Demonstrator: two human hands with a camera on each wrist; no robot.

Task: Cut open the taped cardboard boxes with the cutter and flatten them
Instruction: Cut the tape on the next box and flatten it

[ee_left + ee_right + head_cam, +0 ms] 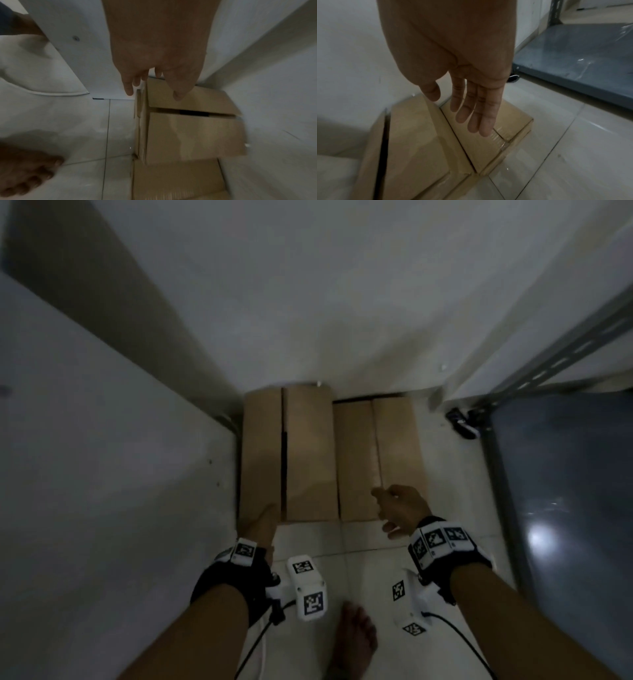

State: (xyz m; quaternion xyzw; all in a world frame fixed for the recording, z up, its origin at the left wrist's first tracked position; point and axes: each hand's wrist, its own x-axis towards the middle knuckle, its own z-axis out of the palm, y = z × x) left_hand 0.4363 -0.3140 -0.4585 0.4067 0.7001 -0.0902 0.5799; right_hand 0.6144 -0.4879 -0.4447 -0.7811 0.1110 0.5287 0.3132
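Observation:
Two brown cardboard boxes stand side by side on the tiled floor against the wall. The left box (305, 453) (193, 135) has a dark gap between its top flaps. On the right box (397, 446) (515, 119) clear tape runs along the centre seam. My left hand (260, 518) (153, 95) hovers at the near left corner of the left box, fingers straight, holding nothing. My right hand (394, 508) (457, 113) hangs just above the right box's taped seam, fingers (485, 121) straight and empty. No cutter is in view.
A white panel (102, 457) closes in the left side. A grey metal shelf rack (565, 474) (573, 60) stands to the right, with a small dark object (462, 422) at its foot. My bare foot (352, 635) is on the tiles (445, 474) behind the boxes.

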